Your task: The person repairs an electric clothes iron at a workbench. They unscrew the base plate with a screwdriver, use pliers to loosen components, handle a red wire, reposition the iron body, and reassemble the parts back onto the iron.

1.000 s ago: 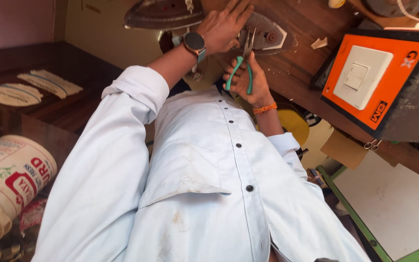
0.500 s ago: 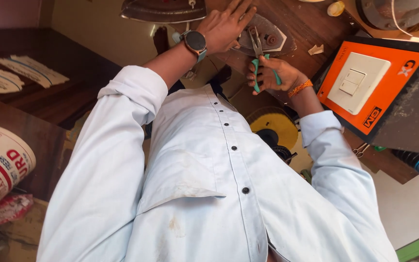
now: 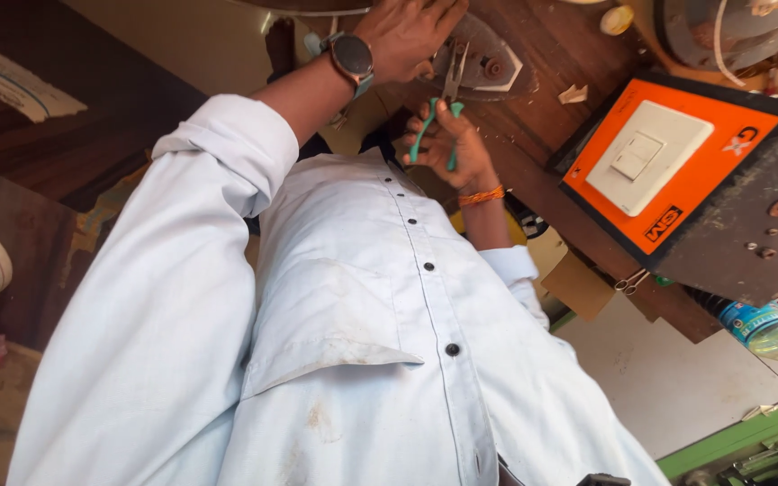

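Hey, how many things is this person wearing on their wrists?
2. A dark watch on the left wrist; an orange band on the right wrist, below the right hand gripping green-handled pliers. Sleeves may hide others.

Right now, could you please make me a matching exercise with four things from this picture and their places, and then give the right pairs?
Things:
1. green-handled metal pliers
2. round dark wristwatch
3. white square wall switch
4. clear plastic bottle

Places:
A. on the orange panel
B. in the right hand
C. at the right edge of the picture
D. on the wrist of the left hand

Pairs: 1-B, 2-D, 3-A, 4-C.
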Available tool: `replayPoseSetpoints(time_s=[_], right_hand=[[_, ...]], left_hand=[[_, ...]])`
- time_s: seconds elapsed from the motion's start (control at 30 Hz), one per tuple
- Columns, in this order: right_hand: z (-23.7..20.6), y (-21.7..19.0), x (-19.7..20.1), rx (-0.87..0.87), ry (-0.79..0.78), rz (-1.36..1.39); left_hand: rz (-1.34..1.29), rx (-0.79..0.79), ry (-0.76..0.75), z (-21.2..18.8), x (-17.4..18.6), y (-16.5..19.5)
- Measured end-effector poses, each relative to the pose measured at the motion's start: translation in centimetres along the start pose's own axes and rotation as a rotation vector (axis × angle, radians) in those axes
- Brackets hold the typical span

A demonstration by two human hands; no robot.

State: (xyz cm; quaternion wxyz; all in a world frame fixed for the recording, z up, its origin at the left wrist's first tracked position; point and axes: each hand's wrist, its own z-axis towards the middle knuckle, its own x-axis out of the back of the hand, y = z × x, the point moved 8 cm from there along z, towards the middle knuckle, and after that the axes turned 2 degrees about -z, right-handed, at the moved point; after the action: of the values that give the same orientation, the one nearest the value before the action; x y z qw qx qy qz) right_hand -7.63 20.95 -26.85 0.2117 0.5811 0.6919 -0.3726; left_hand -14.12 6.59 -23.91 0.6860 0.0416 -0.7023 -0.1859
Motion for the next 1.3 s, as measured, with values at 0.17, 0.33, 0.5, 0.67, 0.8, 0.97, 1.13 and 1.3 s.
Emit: replayPoseSetpoints(time_s=[0.17,0.33,0.5,0.67,0.8,0.97,1.13,1.3], right_hand=[[1.5,1.6,-0.4,0.08,0.036,0.14],[0.7,1.4,-1.4,0.146,-0.096,0.216],[-6.3,2.1,1.2,0.228,0.057,-0.095],[-11.2,-1.6,8.7,0.46,0.539,-0.096],[-12.3,-5.7,9.4,0.625,0.686,-0.424],[-14.9,-5.1,6.9,0.963,0.981,-0.623],[-10.9,4.0,1.8,0.871,0.862,-0.617],[-7.8,14.0,-4.5,0.665,0.99,-0.585]], left_hand=[[-0.03,-0.035,0.024,-0.6,-1.8,-0.6],[-0.045,0.036,0.007,-0.4,0.0,0.2],[0.044,0.01,0.094,-2.9,5.2,3.7],[-0.163,0.104,0.254,-15.0,5.4,2.0],[-0.647,0.648,0.166,-26.2,1.7,-5.5],[-1.195,1.226,0.224,-36.7,-1.0,-14.8],[-1.3,1.296,0.736,-37.8,2.9,-26.5],[-1.46,1.049,0.751,-32.3,5.4,-36.3]])
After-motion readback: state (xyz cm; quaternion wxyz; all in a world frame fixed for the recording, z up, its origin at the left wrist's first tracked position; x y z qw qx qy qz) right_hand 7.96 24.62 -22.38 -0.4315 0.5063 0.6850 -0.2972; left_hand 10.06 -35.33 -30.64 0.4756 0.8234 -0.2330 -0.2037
